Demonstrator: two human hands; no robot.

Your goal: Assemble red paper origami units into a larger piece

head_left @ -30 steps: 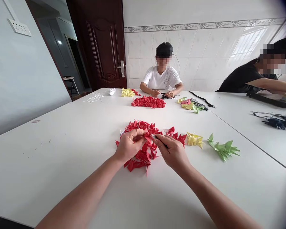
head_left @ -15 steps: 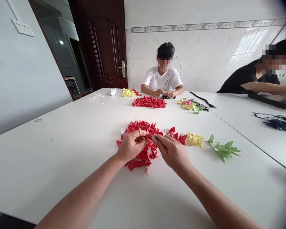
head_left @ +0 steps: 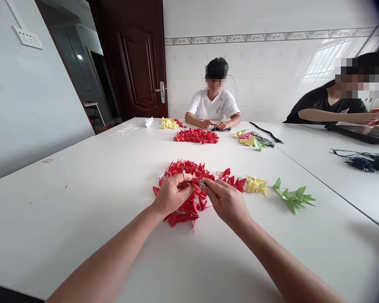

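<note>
Over a pile of red folded paper cranes point(head_left: 185, 216), my left hand point(head_left: 170, 193) pinches one red paper crane point(head_left: 195, 182) between thumb and fingers. My right hand point(head_left: 229, 200) is closed on a small grey object point(head_left: 202, 183) whose tip meets that crane; its kind cannot be made out, as the fingers cover most of it. More red cranes point(head_left: 238, 183) lie just beyond my right hand. Right of them are a cluster of yellow cranes point(head_left: 256, 185) and a cluster of green cranes point(head_left: 295, 198).
Across the white table point(head_left: 82, 240) a person in a white shirt point(head_left: 213, 105) handles dark cords. Before them lies a red crane heap point(head_left: 196, 136), with yellow cranes point(head_left: 169, 123) beside it. Another person point(head_left: 328, 103) leans at right near black cords point(head_left: 366, 162). White strings point(head_left: 126, 129) lie far left.
My hands keep nearly the same hold on the crane and the grey object. The person at right has raised their hands, now holding something red. The view has shifted slightly.
</note>
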